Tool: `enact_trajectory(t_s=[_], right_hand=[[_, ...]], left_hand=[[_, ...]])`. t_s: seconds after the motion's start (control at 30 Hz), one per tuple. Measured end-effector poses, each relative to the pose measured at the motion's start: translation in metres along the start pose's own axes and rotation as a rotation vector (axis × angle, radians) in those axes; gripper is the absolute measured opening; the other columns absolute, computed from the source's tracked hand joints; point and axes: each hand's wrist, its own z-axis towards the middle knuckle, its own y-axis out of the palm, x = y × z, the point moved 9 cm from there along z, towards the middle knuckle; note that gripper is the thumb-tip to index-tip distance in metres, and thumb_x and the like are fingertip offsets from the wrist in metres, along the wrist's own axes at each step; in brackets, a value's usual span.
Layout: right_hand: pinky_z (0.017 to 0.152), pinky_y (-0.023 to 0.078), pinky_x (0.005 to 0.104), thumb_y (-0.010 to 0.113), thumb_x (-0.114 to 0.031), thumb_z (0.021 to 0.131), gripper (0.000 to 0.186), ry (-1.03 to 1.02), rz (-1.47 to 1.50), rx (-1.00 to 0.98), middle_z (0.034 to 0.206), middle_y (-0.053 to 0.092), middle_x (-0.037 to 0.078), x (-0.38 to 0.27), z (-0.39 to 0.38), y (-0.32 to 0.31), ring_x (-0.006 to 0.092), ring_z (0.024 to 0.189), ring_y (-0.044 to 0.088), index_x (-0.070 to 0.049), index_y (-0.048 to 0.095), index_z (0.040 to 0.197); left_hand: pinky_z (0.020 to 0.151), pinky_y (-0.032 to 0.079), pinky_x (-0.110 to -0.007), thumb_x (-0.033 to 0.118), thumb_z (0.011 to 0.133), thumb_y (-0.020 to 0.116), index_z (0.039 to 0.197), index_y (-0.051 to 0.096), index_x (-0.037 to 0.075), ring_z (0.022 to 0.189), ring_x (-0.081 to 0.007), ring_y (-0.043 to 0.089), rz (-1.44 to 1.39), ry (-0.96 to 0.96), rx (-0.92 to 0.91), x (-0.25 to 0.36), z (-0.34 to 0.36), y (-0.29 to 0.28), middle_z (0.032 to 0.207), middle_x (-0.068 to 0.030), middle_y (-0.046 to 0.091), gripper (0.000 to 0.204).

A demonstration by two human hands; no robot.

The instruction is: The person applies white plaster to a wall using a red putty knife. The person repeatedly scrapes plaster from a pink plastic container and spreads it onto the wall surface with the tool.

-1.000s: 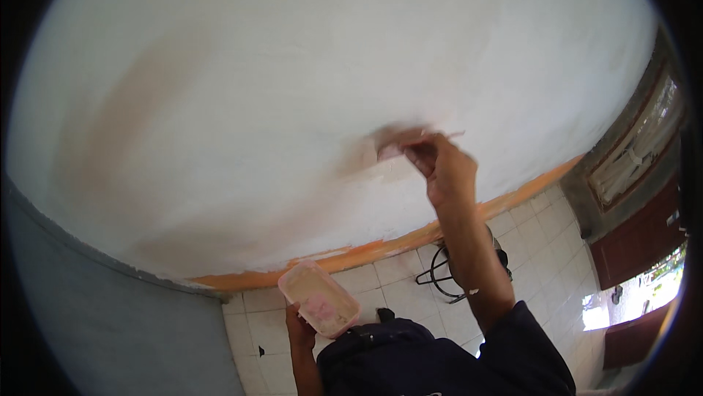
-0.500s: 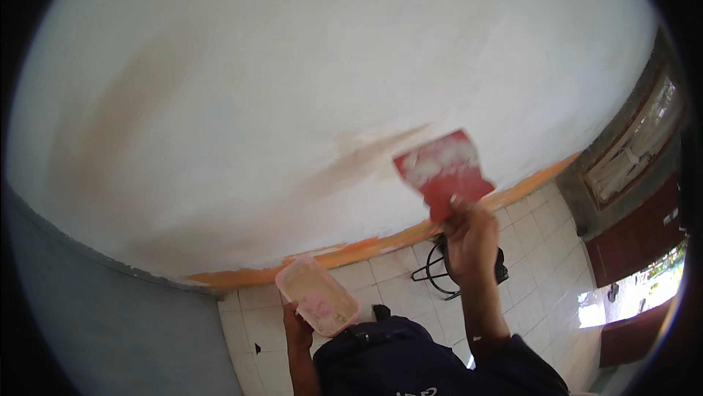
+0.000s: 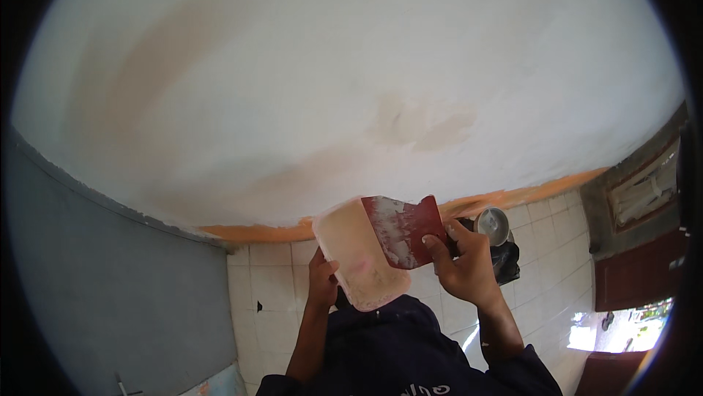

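Observation:
My left hand [image 3: 323, 279] grips the side of a shallow pink tub [image 3: 344, 235] with pale residue and a pink smear inside. In my right hand [image 3: 466, 264] is a flat red putty spreader [image 3: 421, 231], its blade streaked with white filler. The thumb lies on the spreader's face. Its blade reaches over the right side of the tub; whether it touches the tub I cannot tell. In front of me rises a white wall [image 3: 293, 81] with brownish patches and a damp-looking filler patch [image 3: 421, 119].
An orange strip [image 3: 256, 233] runs along the wall's foot above white floor tiles [image 3: 271, 279]. A grey wall [image 3: 117, 271] stands at left. Right of my right hand are a round metal container [image 3: 493, 226] and a black bag [image 3: 507, 263]. A brown door [image 3: 633, 268] is farther right.
My right hand has brought the spreader down and left from the wall to the tub. My left hand has raised the tub and moved it right. The view has shifted.

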Motion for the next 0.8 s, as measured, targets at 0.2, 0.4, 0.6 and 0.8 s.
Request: enact_trajectory(t_s=[0.2,0.4,0.6,0.8], right_hand=[[0.045,0.043,0.0313,0.064,-0.009,0.086,0.012,-0.092,-0.116,0.052,0.061,0.059,0.014,-0.017,-0.014,0.036,0.0229,0.047,0.059,0.002,0.059,0.088],[0.046,0.047,0.0394,0.063,-0.007,0.086,0.011,-0.198,-0.247,0.08,0.061,0.06,0.016,-0.004,-0.036,0.075,0.0312,0.053,0.063,0.001,0.058,0.092],[0.045,0.048,0.0382,0.063,-0.006,0.085,0.014,-0.29,-0.299,0.111,0.066,0.062,0.017,-0.006,-0.045,0.094,0.0319,0.053,0.063,0.002,0.057,0.095],[0.045,0.048,0.0356,0.066,-0.002,0.081,0.017,-0.34,-0.387,0.117,0.064,0.062,0.018,0.0,-0.055,0.117,0.0312,0.052,0.063,0.005,0.058,0.094]], left_hand=[[0.096,0.047,-0.039,0.025,0.077,0.055,0.138,0.032,0.0,0.115,-0.0266,0.054,-0.237,0.023,-0.061,0.002,0.003,-0.016,0.127,-0.015,0.05,0.07],[0.096,0.048,-0.043,0.03,0.079,0.061,0.141,0.029,0.009,0.118,-0.0291,0.051,-0.418,0.016,-0.022,-0.023,0.0,-0.037,0.132,-0.0132,0.045,0.073],[0.094,0.05,-0.043,0.028,0.081,0.058,0.134,0.034,0.004,0.113,-0.0291,0.055,-0.462,0.088,0.077,-0.018,-0.001,-0.042,0.126,-0.0139,0.05,0.062],[0.087,0.053,-0.045,0.025,0.081,0.054,0.131,0.035,0.001,0.106,-0.031,0.06,-0.287,0.166,0.155,0.001,-0.011,-0.044,0.121,-0.018,0.053,0.058]])
